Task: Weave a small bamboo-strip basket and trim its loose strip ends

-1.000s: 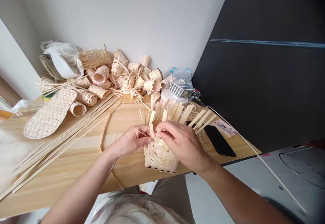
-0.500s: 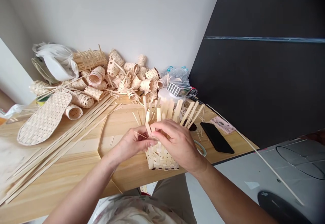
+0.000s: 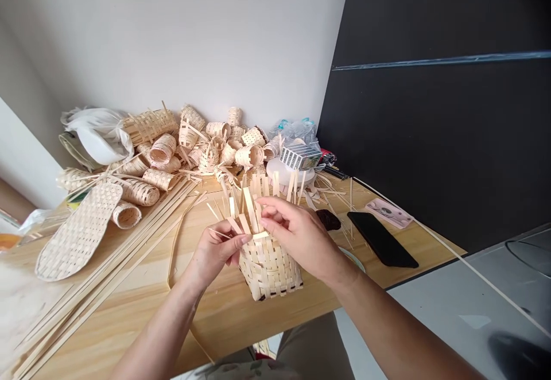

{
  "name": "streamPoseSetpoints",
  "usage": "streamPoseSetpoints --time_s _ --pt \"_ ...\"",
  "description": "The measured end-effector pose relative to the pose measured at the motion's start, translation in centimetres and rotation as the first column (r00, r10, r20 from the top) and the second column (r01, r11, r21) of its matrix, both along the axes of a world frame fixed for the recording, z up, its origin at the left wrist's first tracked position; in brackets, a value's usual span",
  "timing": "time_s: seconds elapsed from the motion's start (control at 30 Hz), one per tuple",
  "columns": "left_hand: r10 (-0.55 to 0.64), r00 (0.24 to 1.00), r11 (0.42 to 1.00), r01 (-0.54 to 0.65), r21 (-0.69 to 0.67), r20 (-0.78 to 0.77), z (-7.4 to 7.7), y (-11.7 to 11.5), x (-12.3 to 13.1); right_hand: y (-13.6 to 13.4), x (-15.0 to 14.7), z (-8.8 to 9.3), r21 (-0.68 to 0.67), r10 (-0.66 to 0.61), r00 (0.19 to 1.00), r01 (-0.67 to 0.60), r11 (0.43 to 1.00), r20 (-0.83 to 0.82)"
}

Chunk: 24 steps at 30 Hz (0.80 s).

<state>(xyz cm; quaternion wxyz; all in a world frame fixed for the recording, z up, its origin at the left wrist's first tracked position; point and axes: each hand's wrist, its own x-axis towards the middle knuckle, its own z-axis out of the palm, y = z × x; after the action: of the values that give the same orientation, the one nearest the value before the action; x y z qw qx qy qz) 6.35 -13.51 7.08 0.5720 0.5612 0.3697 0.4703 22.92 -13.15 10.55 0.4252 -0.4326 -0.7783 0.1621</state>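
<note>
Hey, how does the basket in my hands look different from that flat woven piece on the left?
The basket has depth and raised sides, while the flat woven piece is a sheet with a rounded near end. Strips stick up around the basket's rim; the flat woven piece's near edge has none. Your left hand pinches the basket's rim, but neither hand touches the flat woven piece. Both are pale and woven.

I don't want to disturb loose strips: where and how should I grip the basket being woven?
Probably cup the lower body of the basket from the near side: its wall there is closely woven and uncovered, while the upright strips above have free ends and may bend.
</note>
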Motion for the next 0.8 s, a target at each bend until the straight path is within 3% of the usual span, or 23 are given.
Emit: streamPoseSetpoints --time_s 0.13,0.27,0.53,0.67,0.8 --pt "0.009 1.000 1.000 -0.009 -0.011 -0.012 -0.2 0.1 -0.2 0.9 0.1 0.3 -0.175 0.139 0.990 -0.141 0.974 -0.025" --pt "0.083 0.996 0.997 -0.083 -0.009 0.038 -0.7 0.4 -0.2 0.8 0.3 0.1 -0.199 0.162 0.977 -0.188 0.962 -0.140" --pt "0.115 0.988 0.993 -0.111 -0.038 0.107 -1.5 0.7 0.1 0.8 1.1 -2.4 0.030 0.217 0.932 -0.218 0.976 -0.291" --pt "0.109 0.985 0.993 -0.103 -0.049 0.135 -1.4 0.7 -0.1 1.0 1.6 -2.9 0.164 0.368 0.868 -0.331 0.929 -0.334" --pt "0.102 0.987 0.994 -0.096 -0.053 0.122 -1.5 0.5 0.0 0.6 1.8 -2.3 0.317 0.464 0.867 -0.395 0.862 -0.182"
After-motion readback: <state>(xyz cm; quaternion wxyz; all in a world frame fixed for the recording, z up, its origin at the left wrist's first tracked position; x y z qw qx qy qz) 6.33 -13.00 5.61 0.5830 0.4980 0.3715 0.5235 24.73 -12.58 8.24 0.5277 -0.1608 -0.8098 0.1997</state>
